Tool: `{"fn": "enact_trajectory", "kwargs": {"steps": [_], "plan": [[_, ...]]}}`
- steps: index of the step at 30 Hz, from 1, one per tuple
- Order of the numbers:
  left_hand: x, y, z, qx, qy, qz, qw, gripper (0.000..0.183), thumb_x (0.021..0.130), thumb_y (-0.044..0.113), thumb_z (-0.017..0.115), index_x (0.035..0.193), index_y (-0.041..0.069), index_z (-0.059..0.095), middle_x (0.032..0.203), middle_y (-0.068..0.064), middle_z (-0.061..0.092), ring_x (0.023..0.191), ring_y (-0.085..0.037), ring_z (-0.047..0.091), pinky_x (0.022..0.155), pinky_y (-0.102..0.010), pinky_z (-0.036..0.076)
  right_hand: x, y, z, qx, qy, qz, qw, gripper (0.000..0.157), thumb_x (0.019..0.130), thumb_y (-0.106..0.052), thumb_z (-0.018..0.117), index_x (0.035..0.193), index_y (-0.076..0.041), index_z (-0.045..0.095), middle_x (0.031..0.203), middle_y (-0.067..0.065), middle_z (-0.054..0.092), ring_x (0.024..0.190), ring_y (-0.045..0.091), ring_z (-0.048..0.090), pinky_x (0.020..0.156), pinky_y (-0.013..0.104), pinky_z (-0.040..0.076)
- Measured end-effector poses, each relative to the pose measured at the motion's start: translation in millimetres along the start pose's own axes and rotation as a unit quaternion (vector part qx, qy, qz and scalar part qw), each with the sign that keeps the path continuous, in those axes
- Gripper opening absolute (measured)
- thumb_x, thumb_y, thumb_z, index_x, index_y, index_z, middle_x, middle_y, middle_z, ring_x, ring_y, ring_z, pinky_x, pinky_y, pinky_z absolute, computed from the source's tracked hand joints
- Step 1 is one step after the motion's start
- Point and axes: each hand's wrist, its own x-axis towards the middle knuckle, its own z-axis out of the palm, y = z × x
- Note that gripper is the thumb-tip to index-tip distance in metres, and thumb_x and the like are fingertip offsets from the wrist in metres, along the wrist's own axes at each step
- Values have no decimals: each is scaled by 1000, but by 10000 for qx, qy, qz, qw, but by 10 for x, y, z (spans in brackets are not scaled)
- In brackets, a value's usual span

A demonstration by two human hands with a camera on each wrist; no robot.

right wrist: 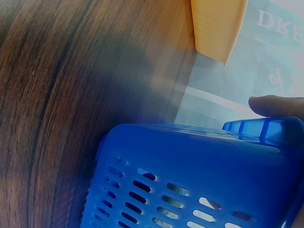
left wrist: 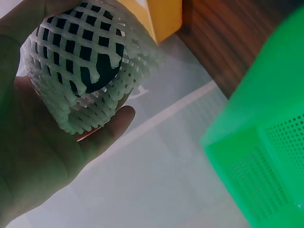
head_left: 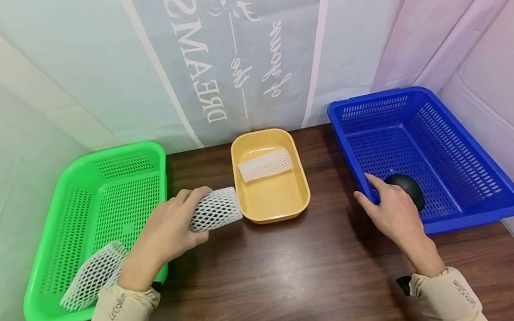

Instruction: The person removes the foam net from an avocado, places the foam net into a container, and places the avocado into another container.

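My left hand (head_left: 169, 230) holds a white foam net sleeve (head_left: 216, 209) between thumb and fingers, close to the left side of the yellow tray (head_left: 274, 208). Inside the sleeve, a dark rounded object (left wrist: 102, 73) shows through the mesh in the left wrist view. At the blue basket (head_left: 474, 148), my right hand (head_left: 396, 211) grips the near left rim, with the thumb (right wrist: 273, 105) on the outer side. A dark green, smooth rounded object (head_left: 407, 190) lies in this basket beside the right hand, partly hidden by it.
A green basket (head_left: 48, 233) stands at the left, with another foam net sleeve (head_left: 93, 276) in it, partly behind the left wrist. One more white foam sleeve (head_left: 265, 165) lies in the yellow tray. All stand on a brown wooden table (head_left: 283, 291), before a printed cloth (head_left: 239, 45).
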Motion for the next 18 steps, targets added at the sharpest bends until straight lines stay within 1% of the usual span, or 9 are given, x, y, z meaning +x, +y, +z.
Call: {"fn": "enact_trajectory", "kwargs": {"steps": [4, 9, 15, 18], "plan": [[6, 23, 40, -9, 2, 59, 10000, 80, 71, 25, 86, 140, 14, 47, 119, -15, 64, 99, -34, 65, 80, -51, 52, 3, 8, 5, -3, 54, -58, 10000, 58, 95, -36, 64, 141, -3, 51, 129, 33, 59, 112, 54, 56, 87, 66, 44], [10, 54, 90, -13, -2, 150, 9999, 81, 70, 25, 87, 139, 14, 48, 115, -13, 65, 95, -32, 65, 75, -48, 52, 9, 21, 22, 54, 284, -224, 9993, 58, 94, -34, 66, 140, -2, 52, 129, 30, 60, 110, 53, 57, 86, 64, 45], [11, 100, 156, -46, -129, 150, 9998, 80, 70, 26, 86, 139, 17, 48, 116, -12, 65, 93, -34, 66, 77, -49, 52, 6, 19, 44, 217, 597, -591, 9962, 55, 92, -29, 69, 137, -1, 54, 133, 28, 58, 116, 50, 56, 92, 63, 44], [19, 124, 193, -66, -167, 193, 9997, 79, 70, 26, 85, 139, 16, 48, 116, -12, 65, 93, -34, 66, 79, -49, 52, -1, 10, 44, 275, 775, -772, 9936, 54, 90, -26, 72, 135, -1, 56, 131, 28, 59, 116, 49, 56, 93, 62, 44]]}}
